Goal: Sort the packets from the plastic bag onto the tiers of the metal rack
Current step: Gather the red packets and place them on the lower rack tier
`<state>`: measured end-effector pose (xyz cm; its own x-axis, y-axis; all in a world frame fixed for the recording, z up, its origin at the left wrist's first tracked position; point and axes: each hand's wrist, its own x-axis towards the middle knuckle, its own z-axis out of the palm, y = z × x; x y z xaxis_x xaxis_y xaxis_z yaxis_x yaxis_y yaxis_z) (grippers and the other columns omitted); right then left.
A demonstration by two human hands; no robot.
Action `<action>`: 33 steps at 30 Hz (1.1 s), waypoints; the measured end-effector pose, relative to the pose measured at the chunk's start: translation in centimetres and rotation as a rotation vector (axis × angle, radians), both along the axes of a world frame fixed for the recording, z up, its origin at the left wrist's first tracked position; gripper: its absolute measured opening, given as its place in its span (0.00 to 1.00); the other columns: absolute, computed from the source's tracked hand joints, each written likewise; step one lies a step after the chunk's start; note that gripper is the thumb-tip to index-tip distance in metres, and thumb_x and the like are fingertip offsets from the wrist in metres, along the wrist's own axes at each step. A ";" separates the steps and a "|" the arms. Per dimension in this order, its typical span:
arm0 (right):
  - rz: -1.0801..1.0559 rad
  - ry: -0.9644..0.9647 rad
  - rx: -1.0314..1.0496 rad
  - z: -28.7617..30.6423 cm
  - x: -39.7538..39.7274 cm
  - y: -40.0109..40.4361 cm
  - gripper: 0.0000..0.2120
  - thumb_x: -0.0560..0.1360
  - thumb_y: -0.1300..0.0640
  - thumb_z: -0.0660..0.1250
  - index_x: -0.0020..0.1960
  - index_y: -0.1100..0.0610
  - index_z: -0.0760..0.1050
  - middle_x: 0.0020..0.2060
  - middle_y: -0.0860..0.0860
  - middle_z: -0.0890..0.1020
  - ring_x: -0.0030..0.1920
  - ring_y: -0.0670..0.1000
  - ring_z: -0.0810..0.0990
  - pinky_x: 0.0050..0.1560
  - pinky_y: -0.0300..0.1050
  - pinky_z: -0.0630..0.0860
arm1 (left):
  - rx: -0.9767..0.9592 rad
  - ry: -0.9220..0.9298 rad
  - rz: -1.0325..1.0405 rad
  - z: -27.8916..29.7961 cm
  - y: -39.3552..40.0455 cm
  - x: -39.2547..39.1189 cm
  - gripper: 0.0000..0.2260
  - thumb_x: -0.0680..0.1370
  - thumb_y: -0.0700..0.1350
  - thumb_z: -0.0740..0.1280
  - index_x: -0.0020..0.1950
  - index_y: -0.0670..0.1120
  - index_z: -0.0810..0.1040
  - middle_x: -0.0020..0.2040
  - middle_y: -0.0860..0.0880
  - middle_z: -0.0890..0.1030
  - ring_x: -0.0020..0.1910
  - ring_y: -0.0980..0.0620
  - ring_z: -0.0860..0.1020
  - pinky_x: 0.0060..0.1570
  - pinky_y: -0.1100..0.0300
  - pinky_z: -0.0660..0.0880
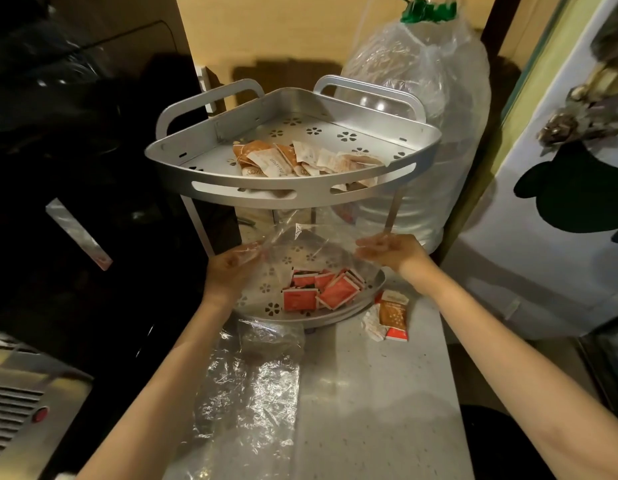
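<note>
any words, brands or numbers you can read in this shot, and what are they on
Nothing can be read for certain.
Orange and white packets on the top tier of the rack: printed marks, too blurred to read.
Red packets on the bottom tier: print too small.
Packets on the counter: print blurred.

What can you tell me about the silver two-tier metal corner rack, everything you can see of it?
The silver two-tier metal corner rack looks like brushed aluminium, fan-shaped, standing upright on the pale speckled countertop. Both tiers have flower-shaped perforations and raised rims; the upper rim has slots in front and two looped handles behind. Thin posts join the tiers. Orange and white packets lie on top, red packets below. A clear plastic bag, held by the left hand and right hand, hangs over the lower tier.
</note>
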<state>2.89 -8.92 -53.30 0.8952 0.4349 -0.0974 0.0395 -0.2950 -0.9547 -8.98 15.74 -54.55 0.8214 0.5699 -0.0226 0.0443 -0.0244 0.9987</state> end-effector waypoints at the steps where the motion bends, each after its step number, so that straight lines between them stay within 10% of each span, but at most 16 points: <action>1: 0.015 0.017 -0.003 -0.2 0.0 -0.2 0.08 0.66 0.57 0.75 0.44 0.49 0.80 0.43 0.40 0.81 0.41 0.36 0.80 0.36 0.21 0.71 | 0.006 0.018 0.015 -0.1 0.1 -0.1 0.06 0.71 0.41 0.71 0.44 0.51 0.81 0.40 0.58 0.81 0.40 0.60 0.79 0.44 0.66 0.76; 8: 0.048 0.141 0.014 -1.9 -0.5 -0.9 0.20 0.70 0.66 0.70 0.61 0.59 0.73 0.51 0.52 0.81 0.50 0.47 0.80 0.41 0.31 0.77 | 0.144 0.074 0.009 -2.5 0.4 -0.5 0.15 0.72 0.31 0.68 0.58 0.36 0.75 0.51 0.44 0.78 0.50 0.49 0.76 0.39 0.75 0.74; 16: 0.047 0.030 -0.247 -2.4 -0.7 0.0 0.10 0.72 0.62 0.69 0.52 0.61 0.80 0.49 0.57 0.83 0.50 0.54 0.80 0.55 0.47 0.76 | 0.231 0.097 0.015 -2.8 0.7 -1.0 0.04 0.71 0.33 0.70 0.44 0.39 0.80 0.36 0.51 0.80 0.33 0.66 0.78 0.36 0.75 0.73; 21: 0.000 -0.004 -0.011 -0.5 -1.2 -1.1 0.07 0.71 0.65 0.69 0.49 0.63 0.80 0.42 0.54 0.83 0.38 0.43 0.82 0.36 0.32 0.77 | 0.207 -0.040 0.089 -1.2 0.7 -2.5 0.05 0.70 0.36 0.71 0.44 0.43 0.81 0.40 0.48 0.82 0.38 0.59 0.80 0.39 0.73 0.75; 25: -0.058 0.013 0.071 0.4 -1.8 -1.4 0.09 0.70 0.66 0.69 0.51 0.65 0.79 0.45 0.59 0.83 0.43 0.55 0.83 0.39 0.39 0.81 | 0.195 -0.133 0.062 0.6 0.3 -3.4 0.06 0.70 0.38 0.72 0.46 0.43 0.80 0.40 0.54 0.81 0.37 0.67 0.80 0.40 0.74 0.74; 33: -0.102 -0.068 0.167 3.4 -2.2 -1.7 0.07 0.70 0.66 0.70 0.44 0.55 0.80 0.37 0.52 0.84 0.31 0.46 0.84 0.34 0.36 0.80 | 0.085 -0.249 0.119 3.1 0.1 -3.9 0.11 0.70 0.32 0.70 0.43 0.48 0.80 0.40 0.54 0.82 0.38 0.65 0.81 0.38 0.73 0.75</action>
